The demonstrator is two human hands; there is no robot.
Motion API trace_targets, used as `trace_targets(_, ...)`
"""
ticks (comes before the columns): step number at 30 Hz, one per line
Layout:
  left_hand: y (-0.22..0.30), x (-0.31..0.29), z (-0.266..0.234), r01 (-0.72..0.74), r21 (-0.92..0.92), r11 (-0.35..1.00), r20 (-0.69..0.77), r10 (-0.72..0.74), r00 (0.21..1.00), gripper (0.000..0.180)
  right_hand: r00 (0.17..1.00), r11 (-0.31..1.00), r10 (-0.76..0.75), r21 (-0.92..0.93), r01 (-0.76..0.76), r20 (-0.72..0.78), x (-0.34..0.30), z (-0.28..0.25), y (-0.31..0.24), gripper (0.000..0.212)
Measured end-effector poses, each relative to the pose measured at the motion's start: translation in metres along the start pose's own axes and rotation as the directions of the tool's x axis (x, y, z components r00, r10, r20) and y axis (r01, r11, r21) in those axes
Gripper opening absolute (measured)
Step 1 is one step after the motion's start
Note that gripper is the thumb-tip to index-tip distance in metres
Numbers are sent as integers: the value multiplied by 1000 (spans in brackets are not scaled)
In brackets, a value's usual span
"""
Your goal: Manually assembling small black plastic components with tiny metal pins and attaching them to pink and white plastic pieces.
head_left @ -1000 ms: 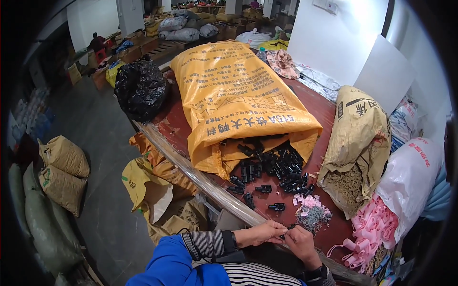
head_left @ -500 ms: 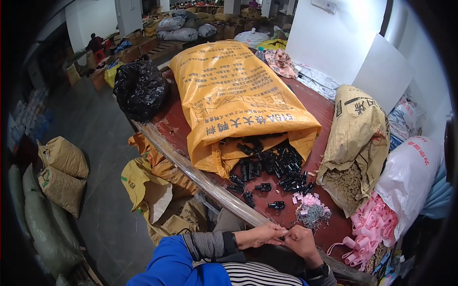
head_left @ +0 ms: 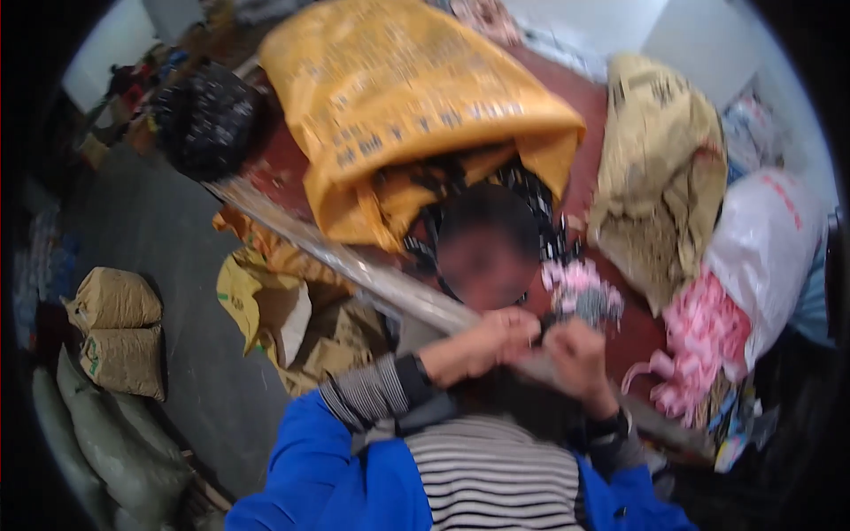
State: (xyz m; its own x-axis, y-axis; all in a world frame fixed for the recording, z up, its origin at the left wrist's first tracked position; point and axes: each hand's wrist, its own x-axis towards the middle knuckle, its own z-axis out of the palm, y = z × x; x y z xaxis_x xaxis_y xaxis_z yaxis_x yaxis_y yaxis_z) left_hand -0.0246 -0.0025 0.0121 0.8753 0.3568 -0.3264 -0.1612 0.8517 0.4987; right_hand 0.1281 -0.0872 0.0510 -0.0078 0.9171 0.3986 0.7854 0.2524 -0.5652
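Observation:
Just over the table's near edge, my left hand [head_left: 496,341] and my right hand [head_left: 575,356] are close together, both with fingers closed in a pinch. Between their fingertips is a small black part [head_left: 546,324]; motion blur hides its exact shape. Beyond the hands, black plastic parts [head_left: 553,232] spill from the mouth of a large orange woven sack [head_left: 416,97]. A round smeared patch covers much of that pile. Beside my right hand lie small pink pieces [head_left: 571,276] and a heap of small grey pieces [head_left: 595,307].
At the right, a tan sack [head_left: 660,168] and a white bag [head_left: 770,248] spilling pink strips [head_left: 704,341] flank the red tabletop [head_left: 584,115]. A black bag [head_left: 208,119] sits at the far left corner. Full sacks [head_left: 119,336] stand on the floor at left.
The view has tilted down and blurred, so the table things sit higher in the picture. My hands are raised a little, still together around the small black part.

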Motion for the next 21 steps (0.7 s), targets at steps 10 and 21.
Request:
trace_targets(10, 38, 6, -17, 41, -42, 998, 12, -40, 999, 24, 884, 866, 456, -178, -467, -104, -39, -53, 73, 11)
trace_targets(21, 35, 4, -30, 60, -67, 996, -15, -61, 998, 28, 963, 936, 260, -262, -234, 70, 14, -30, 80, 13)
